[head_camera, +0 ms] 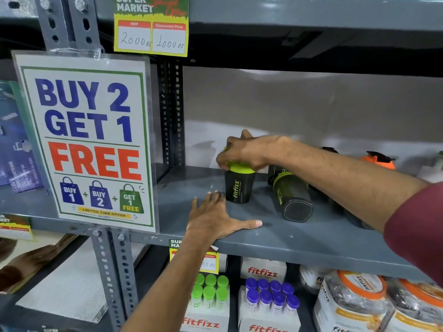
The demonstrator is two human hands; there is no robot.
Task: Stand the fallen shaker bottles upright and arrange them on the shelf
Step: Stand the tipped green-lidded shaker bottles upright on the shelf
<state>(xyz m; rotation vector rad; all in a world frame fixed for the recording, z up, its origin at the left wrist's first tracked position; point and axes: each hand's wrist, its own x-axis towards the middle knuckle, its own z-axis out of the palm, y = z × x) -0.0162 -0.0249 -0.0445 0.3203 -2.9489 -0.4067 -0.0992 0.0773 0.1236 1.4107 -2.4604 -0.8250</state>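
while the right hand (242, 153) has its fingers (221, 164) clamped on the upright bottle's (238, 188) lid, a fallen bottle (291, 195) lies just right of them, base toward the shelf (311, 238) edge; left hand (213, 216) rests flat, fingers spread.

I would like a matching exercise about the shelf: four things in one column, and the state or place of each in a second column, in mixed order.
Column one:
1. left hand
2. right hand
3. shaker with the green lid under the hand
4. second green-lid shaker

Column two:
A. lies on its side, base toward the camera
B. rests flat, palm down, on the shelf
C. stands upright
D. closes on a lid from above

Pairs: 1-B, 2-D, 3-C, 4-A
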